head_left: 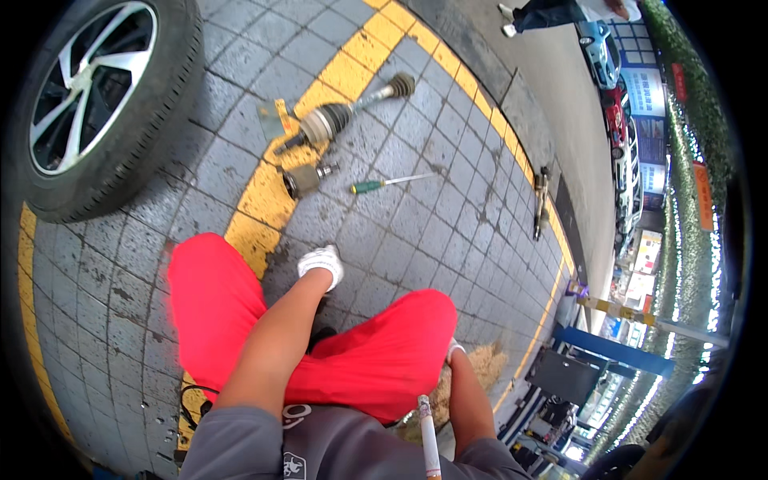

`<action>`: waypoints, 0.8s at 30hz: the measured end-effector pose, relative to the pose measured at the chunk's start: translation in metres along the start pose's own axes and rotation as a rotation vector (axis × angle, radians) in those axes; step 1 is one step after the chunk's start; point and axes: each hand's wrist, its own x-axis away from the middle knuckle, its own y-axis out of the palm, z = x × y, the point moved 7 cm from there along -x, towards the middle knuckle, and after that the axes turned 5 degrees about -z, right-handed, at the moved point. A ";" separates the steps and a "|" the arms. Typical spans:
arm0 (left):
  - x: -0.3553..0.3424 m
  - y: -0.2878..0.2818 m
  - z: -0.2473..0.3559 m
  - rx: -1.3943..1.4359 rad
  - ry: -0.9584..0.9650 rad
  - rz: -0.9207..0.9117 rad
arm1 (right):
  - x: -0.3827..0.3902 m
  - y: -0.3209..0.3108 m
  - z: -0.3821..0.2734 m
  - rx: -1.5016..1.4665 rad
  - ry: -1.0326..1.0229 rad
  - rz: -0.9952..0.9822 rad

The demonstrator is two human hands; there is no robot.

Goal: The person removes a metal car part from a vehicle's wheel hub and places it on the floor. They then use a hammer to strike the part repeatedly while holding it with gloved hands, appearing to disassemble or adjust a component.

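Note:
My left hand (322, 266), in a white glove, is low over the grey tiles in front of my red-trousered knees. Its fingers look curled in, and whatever they may hold is hidden. Beyond it lie a dark metal joint housing (302, 182) with a splined stub and a screwdriver (392, 183) with a green handle. A drive shaft (352, 110) with ribbed rubber boots rests farther off, beside a small flat packet (280, 120). My right hand (454, 350), also gloved, is mostly covered by my right knee, next to a tan, rough-looking patch (484, 372).
A wheel with tyre (172, 104) stands at the far left. Another shaft-like part (542, 204) lies to the right near the yellow line. A lit cigarette (429, 436) juts up at the lower edge. A person (552, 12) and parked cars (628, 176) are beyond; a blue frame (612, 350) stands right.

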 end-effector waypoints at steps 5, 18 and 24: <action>0.182 -0.141 0.055 0.421 0.841 0.117 | -0.017 -0.085 -0.004 0.106 -0.145 0.083; 0.396 -0.104 0.150 0.684 1.270 -0.208 | -0.113 -0.163 -0.259 0.871 -0.338 0.311; 0.382 -0.094 0.161 0.795 0.976 0.401 | -0.172 -0.179 -0.267 0.982 -0.364 0.304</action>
